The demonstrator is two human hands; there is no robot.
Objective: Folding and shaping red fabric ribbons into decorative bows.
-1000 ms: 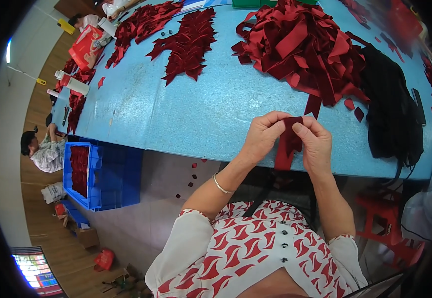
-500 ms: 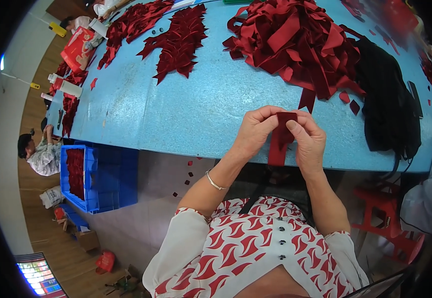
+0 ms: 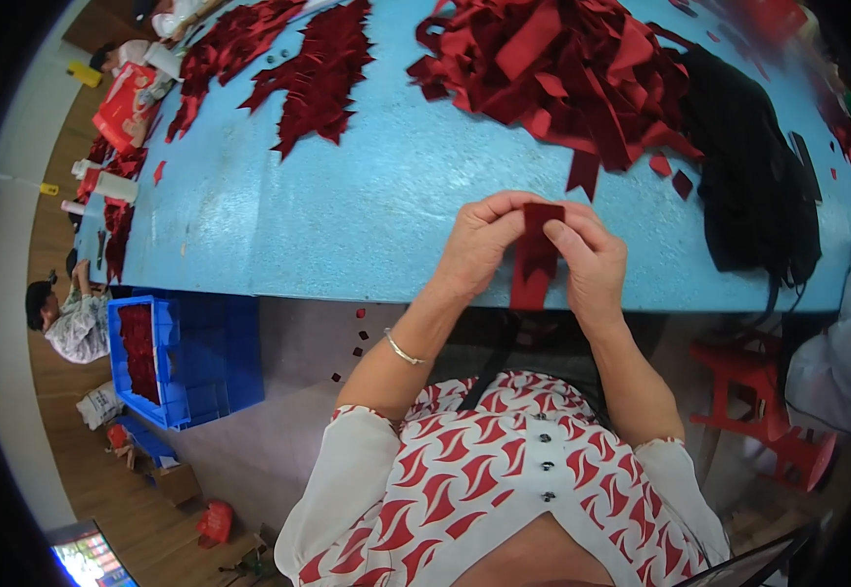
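Near the table's front edge, a folded strip of dark red velvet ribbon (image 3: 541,256) is held up between both hands. My left hand (image 3: 479,245) pinches the left side of its upper fold, fingers closed. My right hand (image 3: 594,262) grips the right side, with its thumb pressed on the front of the fold. The lower end hangs free below the fingers. Just beyond my hands, one notched ribbon end (image 3: 583,174) sticks out from a large heap of loose red ribbons (image 3: 562,83).
Finished-looking ribbon bows (image 3: 322,83) lie in rows on the blue table (image 3: 347,235). A black cloth bag (image 3: 753,166) lies at the right, beside a dark phone (image 3: 805,166). Blue crates (image 3: 185,357) stand at the lower left, near a seated person (image 3: 78,318). Red stools (image 3: 758,401) are at the right.
The whole view has shifted a little, so the table and heap sit higher and further left. Both hands keep their grip on the folded ribbon, with little change in their pose.
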